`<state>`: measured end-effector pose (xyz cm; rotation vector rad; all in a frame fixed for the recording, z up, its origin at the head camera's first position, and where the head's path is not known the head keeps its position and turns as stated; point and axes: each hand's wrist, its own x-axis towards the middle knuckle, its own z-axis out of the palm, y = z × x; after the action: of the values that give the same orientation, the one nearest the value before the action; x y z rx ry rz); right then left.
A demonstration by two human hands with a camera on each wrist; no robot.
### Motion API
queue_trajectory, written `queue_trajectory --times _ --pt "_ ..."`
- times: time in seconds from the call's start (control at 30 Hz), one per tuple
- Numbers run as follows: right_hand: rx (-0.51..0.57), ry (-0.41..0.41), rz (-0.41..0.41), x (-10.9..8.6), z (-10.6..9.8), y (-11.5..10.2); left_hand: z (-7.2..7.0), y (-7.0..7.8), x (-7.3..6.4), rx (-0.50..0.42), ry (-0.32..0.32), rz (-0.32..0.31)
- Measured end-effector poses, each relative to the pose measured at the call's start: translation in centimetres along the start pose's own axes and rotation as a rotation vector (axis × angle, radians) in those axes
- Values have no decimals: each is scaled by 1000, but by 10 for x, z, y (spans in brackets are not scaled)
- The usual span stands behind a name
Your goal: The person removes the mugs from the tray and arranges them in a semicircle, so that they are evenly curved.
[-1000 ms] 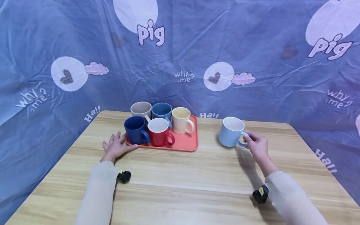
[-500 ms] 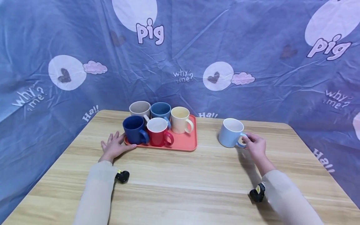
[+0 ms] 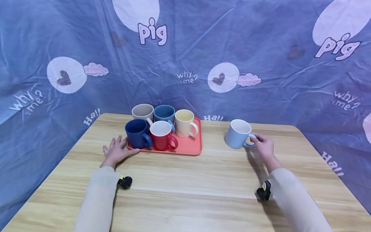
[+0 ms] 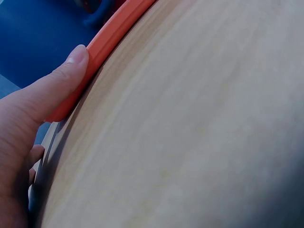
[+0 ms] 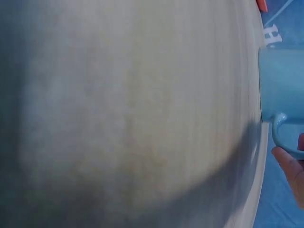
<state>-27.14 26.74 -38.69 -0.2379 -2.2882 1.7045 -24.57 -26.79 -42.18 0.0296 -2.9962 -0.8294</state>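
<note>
A light blue mug (image 3: 238,134) stands upright at the right of the table, apart from the tray. My right hand (image 3: 264,148) pinches its handle between thumb and fingers, as the right wrist view also shows at the frame's edge. My left hand (image 3: 116,151) lies spread at the front left corner of a coral tray (image 3: 188,146). Its thumb (image 4: 66,71) touches the front rim, close to a dark blue mug (image 3: 136,135). A red mug (image 3: 160,138), a cream mug (image 3: 182,124), a teal-blue mug (image 3: 164,113) and a grey mug (image 3: 142,112) share the tray.
The wooden table (image 3: 179,193) runs back to a blue printed curtain (image 3: 174,58). A strip of bare wood separates tray and light blue mug. Black wrist devices (image 3: 125,182) hang under both sleeves.
The light blue mug and my right hand have shifted slightly toward the back of the table. My left hand keeps its place at the tray. The head view has drifted a little.
</note>
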Motion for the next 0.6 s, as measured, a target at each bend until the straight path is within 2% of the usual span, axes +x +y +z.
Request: queue_trajectory --times 0.27,0.6 --pt "19 -49 6 8 -4 1 -2 0 -2 10 8 11" --pt "-3 -24 21 15 -6 -2 -1 -2 -1 9 12 8"
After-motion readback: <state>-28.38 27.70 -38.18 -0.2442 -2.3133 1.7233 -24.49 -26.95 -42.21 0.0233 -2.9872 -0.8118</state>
